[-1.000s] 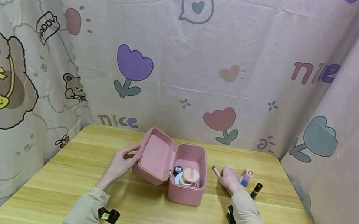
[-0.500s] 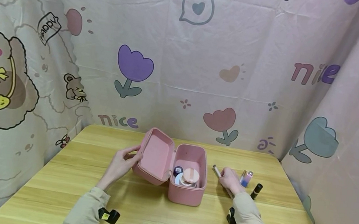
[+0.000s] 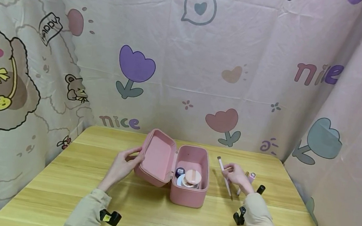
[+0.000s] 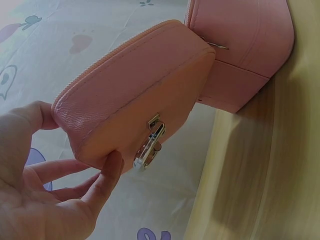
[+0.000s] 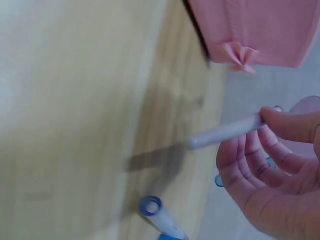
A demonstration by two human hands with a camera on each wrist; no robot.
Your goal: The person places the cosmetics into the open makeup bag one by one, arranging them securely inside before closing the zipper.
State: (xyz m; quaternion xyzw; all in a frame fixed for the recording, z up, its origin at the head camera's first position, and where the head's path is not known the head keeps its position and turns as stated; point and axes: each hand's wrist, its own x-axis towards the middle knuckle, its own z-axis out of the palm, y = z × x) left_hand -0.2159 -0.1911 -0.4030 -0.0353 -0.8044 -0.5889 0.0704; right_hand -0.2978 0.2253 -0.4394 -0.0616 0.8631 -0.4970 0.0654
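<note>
In the head view, a pink cosmetic case (image 3: 187, 197) stands with its lid (image 3: 158, 156) swung out to the left. My left hand (image 3: 122, 166) grips the lid's outer edge, thumb and fingers on either side of its corner in the left wrist view, close to a metal ring (image 4: 148, 147). Right of the case, my right hand (image 3: 237, 175) pinches a white-handled makeup brush (image 5: 225, 132), raised and slanting with its dark tip pointing away. Inside the case lie a round powder puff (image 3: 192, 176) and a dark round jar (image 3: 180, 172).
Behind and beside my right hand are a pink tube (image 3: 251, 177), partly hidden, and a black-capped tube (image 3: 261, 189). A blue-rimmed tube (image 5: 162, 220) shows low in the right wrist view. A printed curtain (image 3: 186, 72) hangs along the back of the wooden table (image 3: 141, 217).
My right hand has picked the makeup brush up off the table and shifted slightly up and to the right. The left hand and lid have stayed where they were.
</note>
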